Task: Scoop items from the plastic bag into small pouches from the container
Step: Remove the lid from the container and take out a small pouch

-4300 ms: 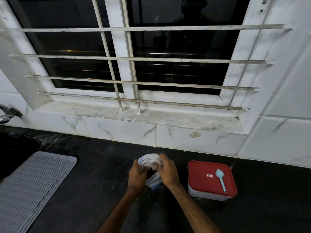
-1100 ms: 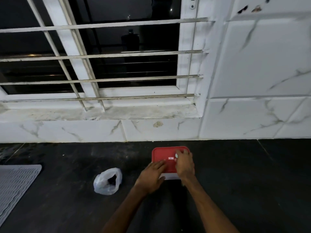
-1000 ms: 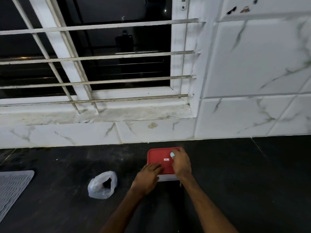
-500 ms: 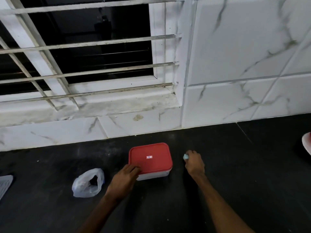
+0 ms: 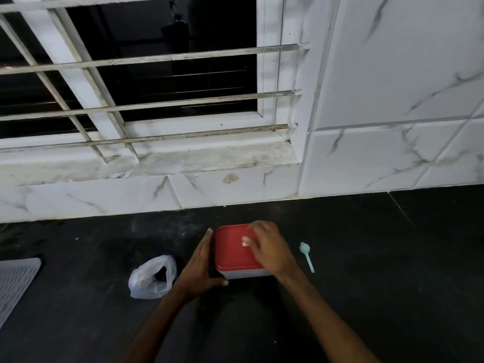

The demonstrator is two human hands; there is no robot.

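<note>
A dark stone counter runs below a barred window and white marble-look wall tiles, with the corner of a ribbed grey mat at the far left. At centre sits the container, its red lid on, the small pouches presumably inside and out of sight. The left hand lies flat and spread against the container's left wall, thumb hooked round the near corner. The right hand rests on top of the lid, fingers loosely spread and blurred; whether they grip the lid's edge cannot be told. The plastic bag stands just left of the left hand, mouth open. A pale blue scoop lies on the counter just right of the container, touched by neither hand. The step in hand looks to be opening the lid: best done by bracing the base with the left hand and peeling up one corner, not the whole rim, so the container does not skid toward the bag.
</note>
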